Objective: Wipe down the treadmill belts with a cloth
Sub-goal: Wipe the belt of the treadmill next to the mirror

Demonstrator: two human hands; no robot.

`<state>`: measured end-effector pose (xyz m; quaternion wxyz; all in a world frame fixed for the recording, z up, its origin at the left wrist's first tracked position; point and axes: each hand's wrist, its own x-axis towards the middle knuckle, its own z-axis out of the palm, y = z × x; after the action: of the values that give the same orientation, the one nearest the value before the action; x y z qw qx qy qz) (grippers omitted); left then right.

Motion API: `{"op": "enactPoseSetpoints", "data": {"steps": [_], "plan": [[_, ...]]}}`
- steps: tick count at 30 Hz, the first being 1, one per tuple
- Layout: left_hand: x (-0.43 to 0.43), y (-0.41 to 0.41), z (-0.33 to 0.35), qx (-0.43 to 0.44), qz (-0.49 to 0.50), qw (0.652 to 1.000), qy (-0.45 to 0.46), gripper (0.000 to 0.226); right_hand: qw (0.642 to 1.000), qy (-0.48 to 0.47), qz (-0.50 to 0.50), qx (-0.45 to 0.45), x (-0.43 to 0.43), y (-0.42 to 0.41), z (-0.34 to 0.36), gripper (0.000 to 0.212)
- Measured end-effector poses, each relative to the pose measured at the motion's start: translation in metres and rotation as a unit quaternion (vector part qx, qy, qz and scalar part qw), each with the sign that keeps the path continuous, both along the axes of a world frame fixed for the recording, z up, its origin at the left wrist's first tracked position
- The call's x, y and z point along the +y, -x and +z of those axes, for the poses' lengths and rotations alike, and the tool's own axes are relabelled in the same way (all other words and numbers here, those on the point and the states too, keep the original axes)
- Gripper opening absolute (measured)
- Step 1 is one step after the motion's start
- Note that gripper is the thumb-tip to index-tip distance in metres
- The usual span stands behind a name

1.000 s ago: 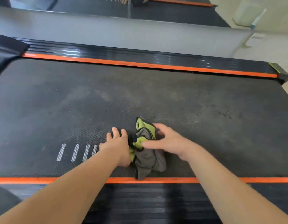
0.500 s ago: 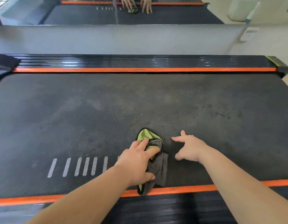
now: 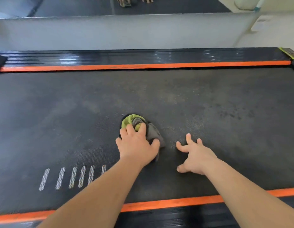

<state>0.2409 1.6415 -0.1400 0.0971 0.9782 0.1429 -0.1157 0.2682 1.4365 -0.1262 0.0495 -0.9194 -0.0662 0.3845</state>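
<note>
The left hand (image 3: 137,145) lies on top of a bunched green-and-grey cloth (image 3: 153,133), fingers curled over its green folds and thumb pressed against the grey side, so it grips the cloth and holds it down on the treadmill belt (image 3: 209,104); the cloth sits near the middle of the belt's width, closer to the near edge than the far one, with part of the grey fabric showing past the thumb; the right hand (image 3: 195,155) is just beside it, apart from the cloth, holding nothing, fingers spread with their tips on the belt; the belt is dark and textured, with dull dusty patches and dark specks toward the right; a row of white dashes (image 3: 72,177) is printed on it left of the left forearm; an orange stripe (image 3: 143,65) borders the far edge, backed by a black ribbed side rail (image 3: 110,57), and another orange strip (image 3: 176,203) borders the near edge; a mirror (image 3: 159,5) at the top reflects the belt and hands
</note>
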Motion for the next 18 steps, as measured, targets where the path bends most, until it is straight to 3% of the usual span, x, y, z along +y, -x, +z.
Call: {"op": "enactPoseSetpoints", "data": {"steps": [3, 8, 9, 11, 13, 14, 16, 18], "plan": [[-0.019, 0.013, -0.001, -0.03, -0.101, 0.993, -0.051, 0.062, 1.0, -0.007, -0.004, 0.001, 0.0, 0.0, -0.002, 0.111], [0.038, -0.002, 0.01, 0.008, -0.298, 0.952, -0.065, 0.055, 1.0, 0.006, -0.008, -0.018, 0.003, 0.005, -0.002, 0.108], [0.056, -0.011, 0.01, 0.003, -0.282, 0.956, -0.08, 0.055, 1.0, 0.011, -0.011, -0.019, 0.004, 0.006, -0.001, 0.108], [0.09, -0.029, 0.007, -0.007, -0.14, 0.986, -0.094, 0.053, 0.999, 0.018, -0.016, -0.022, 0.007, 0.007, 0.0, 0.107], [0.101, -0.035, 0.001, -0.021, 0.032, 0.999, -0.037, 0.051, 0.999, 0.024, -0.021, -0.026, 0.01, 0.007, -0.001, 0.107], [0.094, -0.031, 0.0, -0.026, 0.056, 0.998, -0.019, 0.048, 0.999, 0.03, -0.023, -0.024, 0.012, 0.007, 0.0, 0.108], [0.062, -0.008, -0.004, -0.027, -0.012, 0.999, -0.03, 0.046, 0.998, 0.043, -0.026, -0.021, 0.015, 0.006, 0.001, 0.109], [0.021, 0.035, -0.004, -0.045, -0.168, 0.984, -0.027, 0.046, 0.998, 0.05, -0.027, -0.029, 0.016, 0.007, 0.002, 0.108]]}}
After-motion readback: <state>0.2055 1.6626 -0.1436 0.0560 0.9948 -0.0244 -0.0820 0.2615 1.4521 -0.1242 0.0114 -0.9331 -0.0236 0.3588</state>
